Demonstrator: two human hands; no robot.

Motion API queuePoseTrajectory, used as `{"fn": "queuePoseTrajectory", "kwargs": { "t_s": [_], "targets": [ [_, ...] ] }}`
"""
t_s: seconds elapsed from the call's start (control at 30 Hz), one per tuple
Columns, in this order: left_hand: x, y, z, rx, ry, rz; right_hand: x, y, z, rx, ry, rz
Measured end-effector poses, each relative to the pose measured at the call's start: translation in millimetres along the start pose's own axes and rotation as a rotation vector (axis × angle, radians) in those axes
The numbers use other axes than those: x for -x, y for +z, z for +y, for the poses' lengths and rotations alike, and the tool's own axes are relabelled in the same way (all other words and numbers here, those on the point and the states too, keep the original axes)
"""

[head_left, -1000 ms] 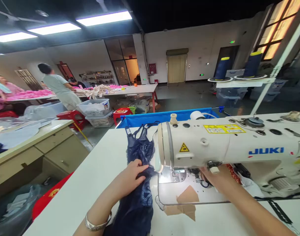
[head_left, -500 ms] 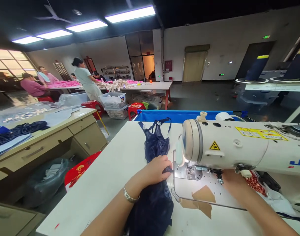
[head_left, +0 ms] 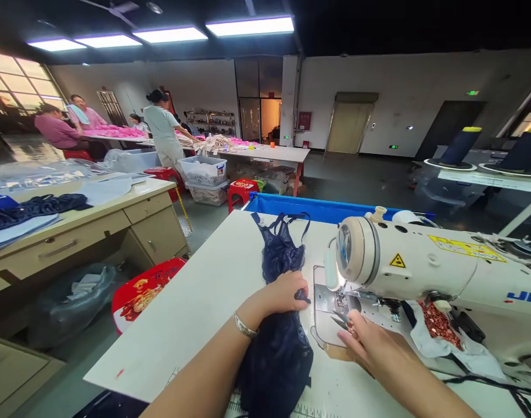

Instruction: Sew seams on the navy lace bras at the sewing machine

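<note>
A dark navy lace garment with thin straps (head_left: 279,354) lies along the white table, left of the sewing machine (head_left: 405,255). My left hand (head_left: 287,292) is closed on the garment, and a small dark end of it pokes out past the fingers towards the needle plate. In front of the needle area, my right hand (head_left: 370,337) grips a pair of thread snips (head_left: 341,320), their pointed metal blades aimed left at the garment. The blades are apart from the cloth. My palm hides the handle of the snips.
Copper-coloured small pieces (head_left: 440,325) sit on white cloth right of the machine bed. A blue fabric trough (head_left: 318,208) runs along the table's far edge. To the left are a red stool (head_left: 146,290) and a desk (head_left: 91,232). Several people work at a far table.
My right hand has come out from beneath the machine arm, moving left and nearer, and the snips now show in it. My left hand keeps its hold on the garment. The view has shifted slightly.
</note>
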State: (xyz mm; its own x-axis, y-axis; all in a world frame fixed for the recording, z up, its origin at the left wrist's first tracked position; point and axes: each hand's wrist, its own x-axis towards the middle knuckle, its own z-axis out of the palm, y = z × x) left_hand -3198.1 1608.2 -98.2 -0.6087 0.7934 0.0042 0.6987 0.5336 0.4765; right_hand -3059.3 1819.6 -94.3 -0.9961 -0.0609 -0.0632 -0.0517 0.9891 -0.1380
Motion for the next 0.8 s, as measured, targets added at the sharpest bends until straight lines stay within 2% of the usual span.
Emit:
{"fn": "queuePoseTrajectory", "kwargs": {
  "t_s": [0.1,0.2,0.37,0.5,0.6,0.73,0.8],
  "targets": [
    [1,-3.1,3,0.013,-0.010,-0.010,-25,4,-28,0.116,0.117,-0.036],
    [3,-5.8,6,0.013,-0.024,-0.017,-44,12,-39,0.200,0.092,0.046],
    [5,-8.5,9,0.008,-0.035,-0.027,-41,29,-41,0.269,0.116,0.118],
    [6,-8.9,9,0.010,-0.029,-0.032,-36,32,-44,0.344,0.078,0.176],
    [6,-8.2,8,0.012,-0.024,-0.033,-41,25,-49,0.357,0.097,0.133],
    [6,-6.2,6,0.014,-0.022,-0.026,-51,19,-50,0.331,-0.012,0.073],
    [5,-5.5,6,0.015,-0.021,-0.013,-53,22,-47,0.326,-0.019,0.025]
  ]
}}
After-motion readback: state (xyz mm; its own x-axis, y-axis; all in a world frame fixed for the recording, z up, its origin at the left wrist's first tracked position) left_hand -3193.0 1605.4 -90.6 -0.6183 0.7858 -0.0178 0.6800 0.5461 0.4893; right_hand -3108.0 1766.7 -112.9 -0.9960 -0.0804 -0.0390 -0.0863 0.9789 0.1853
